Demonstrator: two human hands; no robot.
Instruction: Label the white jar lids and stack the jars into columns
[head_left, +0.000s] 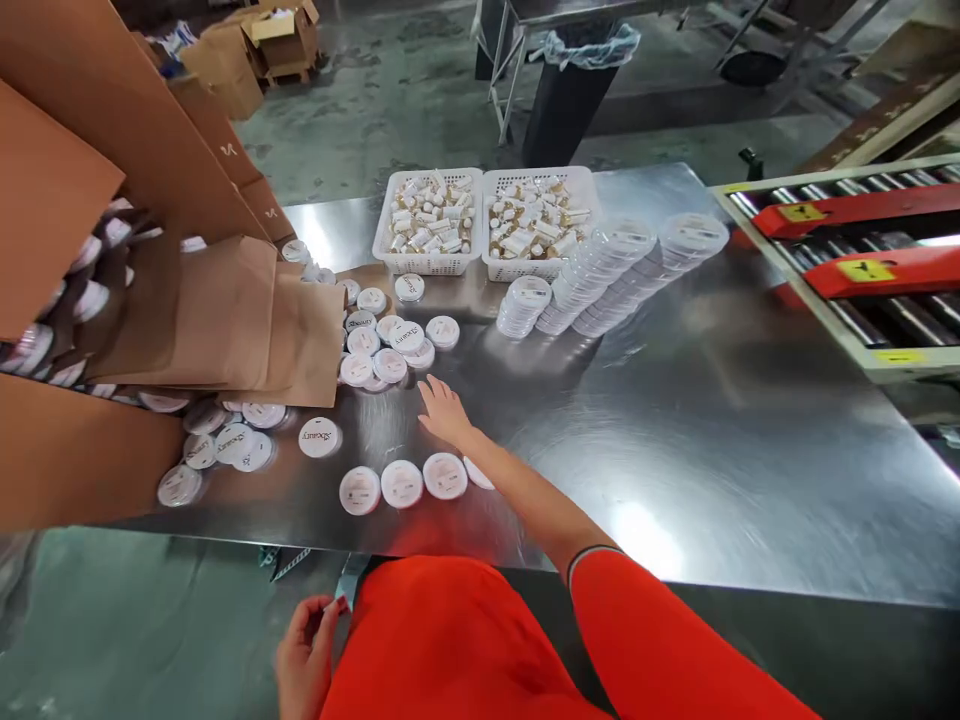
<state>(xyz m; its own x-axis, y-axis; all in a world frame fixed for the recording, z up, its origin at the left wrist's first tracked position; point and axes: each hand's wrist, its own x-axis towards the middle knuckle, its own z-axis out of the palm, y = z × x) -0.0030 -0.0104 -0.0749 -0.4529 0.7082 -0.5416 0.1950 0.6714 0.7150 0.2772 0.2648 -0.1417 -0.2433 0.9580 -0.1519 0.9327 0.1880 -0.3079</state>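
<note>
Nearest me, below the front edge of the worktop [712, 430], my left grip [306, 652] hangs with its fingers curled in toward the thumb; I cannot tell whether it pinches anything. Just past that edge, four round white containers [402, 484] lie flat in a row, side by side, the rightmost partly hidden under my right forearm. Beyond the row and to its left, a single container [319, 437] lies label up, reading "beauty".

My right grip [445, 412] is spread, palm down and without anything in it, low by the worktop; I cannot tell whether its fingertips touch the metal. Just ahead of it and to the left is a loose pile of the same containers [390, 365], some overlapping. Left of them a large brown carton [142, 110] lies on the worktop, brown cardboard sheets [225, 310] sticking out of its mouth, with more containers spilled around them.

Farther on, to the right, stand stacks of clear-looking round pieces [622, 265]. Next to them sit two white baskets [426, 264], both full of small white-capped bottles [442, 215]. Off to the right is a roller conveyor [919, 318] with red bars [847, 212]; farthest out, a black bin [564, 110] and open cardboard boxes [286, 42].
</note>
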